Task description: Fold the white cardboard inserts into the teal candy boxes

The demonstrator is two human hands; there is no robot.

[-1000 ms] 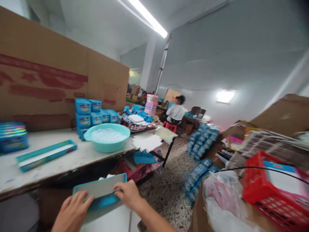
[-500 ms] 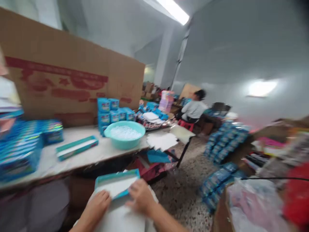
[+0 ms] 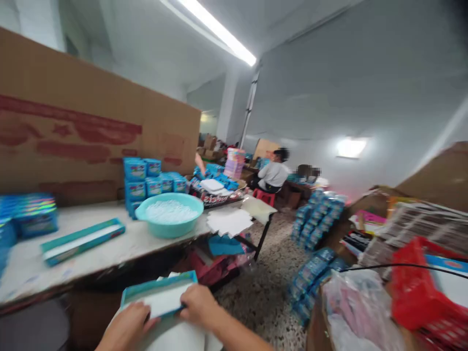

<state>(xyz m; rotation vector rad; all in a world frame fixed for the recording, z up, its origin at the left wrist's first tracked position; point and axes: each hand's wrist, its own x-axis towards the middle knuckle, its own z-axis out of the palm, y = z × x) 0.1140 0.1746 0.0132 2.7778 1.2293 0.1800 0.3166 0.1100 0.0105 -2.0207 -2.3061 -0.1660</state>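
Observation:
Both my hands sit low in the head view, holding a shallow teal box [image 3: 158, 295] with a white sheet lying in it. My left hand [image 3: 126, 326] presses on its near left edge. My right hand [image 3: 199, 305] grips its right edge. Below the box lies a white sheet or board [image 3: 171, 337], partly hidden by the box and my hands. The box's contents show only as white.
On the white table [image 3: 91, 263] stand a teal basin [image 3: 169, 215], a long teal box [image 3: 82, 241] and stacked blue boxes [image 3: 141, 179]. Blue packs [image 3: 316, 219] stand on the floor. A red basket [image 3: 420, 292] and plastic bag [image 3: 360, 312] are at right. A seated co-worker [image 3: 272, 176] is beyond.
The teal box has shifted slightly within my hands, and more of its white sheet now lies flat. The whole view has swung with my head, and the table appears lower left.

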